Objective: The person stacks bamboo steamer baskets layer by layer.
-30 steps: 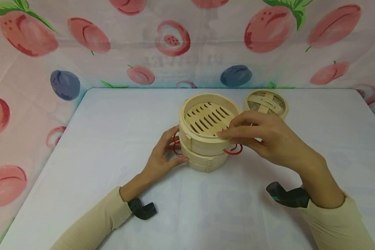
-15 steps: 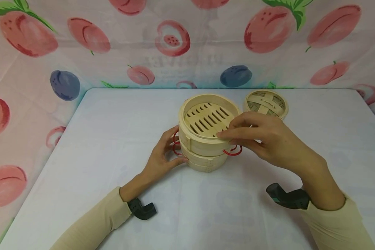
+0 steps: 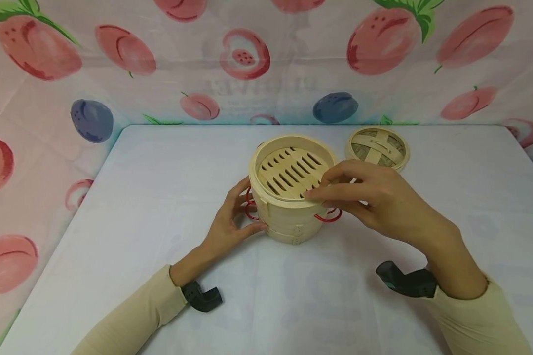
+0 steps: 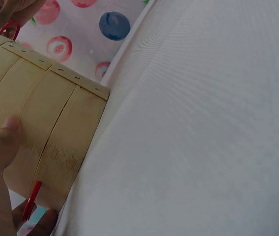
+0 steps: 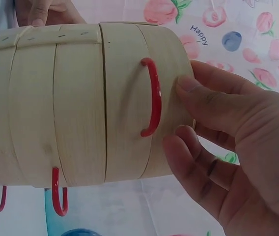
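Observation:
Two round bamboo steamer tiers stand stacked mid-table in the head view. The upper tier (image 3: 284, 212) has a slatted base and red wire handles (image 3: 328, 219). My right hand (image 3: 382, 202) pinches its rim at the right, with the thumb on the outer wall and fingers over the edge in the right wrist view. Below it, the lower tier (image 3: 288, 235) rests on the table. My left hand (image 3: 226, 217) holds the lower tier from the left, thumb on its wall (image 4: 61, 123) in the left wrist view. Part of the left fingers is hidden behind the stack.
A woven bamboo lid (image 3: 373, 157) lies behind my right hand near the back edge. The white table (image 3: 182, 172) meets a fruit-print cloth (image 3: 288, 64) at the back and left. Dark wrist devices (image 3: 204, 298) hang under both forearms.
The upper tier has shifted slightly left and turned a little, sitting more evenly over the lower tier. My right hand has moved left with it; my left hand stays put.

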Demonstrator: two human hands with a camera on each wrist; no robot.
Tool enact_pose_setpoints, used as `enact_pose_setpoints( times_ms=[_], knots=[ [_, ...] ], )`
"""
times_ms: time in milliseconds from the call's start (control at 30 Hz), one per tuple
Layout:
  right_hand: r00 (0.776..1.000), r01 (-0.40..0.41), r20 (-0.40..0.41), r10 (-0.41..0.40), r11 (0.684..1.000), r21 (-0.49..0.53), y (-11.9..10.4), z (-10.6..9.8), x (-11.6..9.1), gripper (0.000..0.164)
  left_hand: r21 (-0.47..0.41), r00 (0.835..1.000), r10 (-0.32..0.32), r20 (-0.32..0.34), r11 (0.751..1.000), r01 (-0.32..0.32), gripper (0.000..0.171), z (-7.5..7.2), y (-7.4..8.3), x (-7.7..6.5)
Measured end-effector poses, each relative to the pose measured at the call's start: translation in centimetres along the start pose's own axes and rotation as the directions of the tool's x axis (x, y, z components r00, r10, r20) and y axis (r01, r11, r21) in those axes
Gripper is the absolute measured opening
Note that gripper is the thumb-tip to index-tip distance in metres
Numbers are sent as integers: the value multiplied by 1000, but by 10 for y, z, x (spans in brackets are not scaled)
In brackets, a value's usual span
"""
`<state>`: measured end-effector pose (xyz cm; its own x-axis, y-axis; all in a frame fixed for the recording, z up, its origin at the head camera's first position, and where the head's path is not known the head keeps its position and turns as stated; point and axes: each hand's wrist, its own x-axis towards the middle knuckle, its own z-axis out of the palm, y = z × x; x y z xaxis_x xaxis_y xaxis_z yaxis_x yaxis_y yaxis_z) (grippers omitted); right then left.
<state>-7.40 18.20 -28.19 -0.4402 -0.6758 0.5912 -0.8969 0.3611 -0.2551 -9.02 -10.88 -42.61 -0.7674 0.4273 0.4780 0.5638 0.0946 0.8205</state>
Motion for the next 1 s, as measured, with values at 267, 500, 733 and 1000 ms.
enact_pose_setpoints(
  times_ms=[267,500,733,1000],
  knots=[
    [999,-32,30,32,999,-3,2,-6,-2,32,-14,1000,-1,4,1000,1,105,0,1,2],
    [996,-74,52,71,996,58,6,-6,-3,31,12,997,66,-27,998,-66,108,-1,1,3],
    [991,-106,87,97,988,112,9,-4,-4,47,15,997,71,-32,997,-71,110,0,0,1],
    [984,-162,92,154,983,89,15,-1,-7,59,27,993,108,-39,994,-107,116,0,-2,1]
  ],
)
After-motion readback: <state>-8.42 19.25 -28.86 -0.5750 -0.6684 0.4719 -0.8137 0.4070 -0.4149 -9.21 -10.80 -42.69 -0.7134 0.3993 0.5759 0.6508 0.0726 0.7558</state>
